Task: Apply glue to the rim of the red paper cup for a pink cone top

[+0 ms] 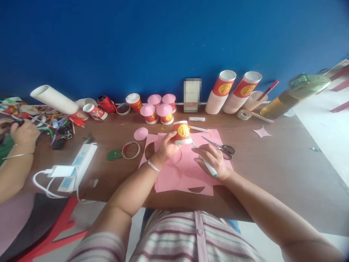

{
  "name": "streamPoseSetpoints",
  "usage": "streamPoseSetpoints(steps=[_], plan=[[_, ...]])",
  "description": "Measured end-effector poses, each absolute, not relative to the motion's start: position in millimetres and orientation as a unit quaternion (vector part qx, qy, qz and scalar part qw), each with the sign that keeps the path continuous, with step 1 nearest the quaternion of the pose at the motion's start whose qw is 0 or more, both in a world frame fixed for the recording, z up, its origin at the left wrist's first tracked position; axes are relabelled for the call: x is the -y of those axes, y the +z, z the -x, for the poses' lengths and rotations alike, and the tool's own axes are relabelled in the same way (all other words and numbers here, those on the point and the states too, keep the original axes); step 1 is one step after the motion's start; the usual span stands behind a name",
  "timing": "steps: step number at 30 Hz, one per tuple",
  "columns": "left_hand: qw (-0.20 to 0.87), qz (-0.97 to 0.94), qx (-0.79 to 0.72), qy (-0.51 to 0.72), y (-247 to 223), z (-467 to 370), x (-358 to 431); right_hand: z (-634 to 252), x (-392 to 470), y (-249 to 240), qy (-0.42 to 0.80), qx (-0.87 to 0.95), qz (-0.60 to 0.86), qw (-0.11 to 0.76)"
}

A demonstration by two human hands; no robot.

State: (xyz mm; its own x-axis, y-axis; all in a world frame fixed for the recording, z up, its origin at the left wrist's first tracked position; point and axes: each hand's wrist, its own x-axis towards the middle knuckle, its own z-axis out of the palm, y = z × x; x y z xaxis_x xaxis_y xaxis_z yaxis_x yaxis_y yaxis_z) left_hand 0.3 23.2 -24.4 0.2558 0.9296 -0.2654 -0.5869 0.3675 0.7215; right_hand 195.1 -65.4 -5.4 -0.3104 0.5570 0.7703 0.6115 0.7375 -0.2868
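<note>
My left hand is wrapped round a red paper cup with a yellow emblem, lifted above the pink sheets. The cup is tilted, and a whitish band runs round its lower edge. In my right hand is a slim white pen-like tool with a teal end; its thin tip points at the cup's lower edge, and I cannot tell whether it touches. Pink paper sheets with round outlines and cut-outs lie beneath both hands. Scissors rest on the sheets' right side, beside my right hand.
Behind stand several cups with pink cone tops and two tall cup stacks. Tape rolls, a glue stick, a power strip and a bottle surround the sheets. Another person's hand works at the left.
</note>
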Motion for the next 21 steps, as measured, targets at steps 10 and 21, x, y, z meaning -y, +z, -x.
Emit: streamPoseSetpoints(steps=[10,21], plan=[[0.807,-0.252,-0.265,0.463,-8,-7,-18,-190,70,-5,-0.014,0.811,0.339,0.476],[0.757,-0.39,-0.299,0.43,-6,0,-9,-189,69,-1,-0.002,0.828,0.322,0.459]])
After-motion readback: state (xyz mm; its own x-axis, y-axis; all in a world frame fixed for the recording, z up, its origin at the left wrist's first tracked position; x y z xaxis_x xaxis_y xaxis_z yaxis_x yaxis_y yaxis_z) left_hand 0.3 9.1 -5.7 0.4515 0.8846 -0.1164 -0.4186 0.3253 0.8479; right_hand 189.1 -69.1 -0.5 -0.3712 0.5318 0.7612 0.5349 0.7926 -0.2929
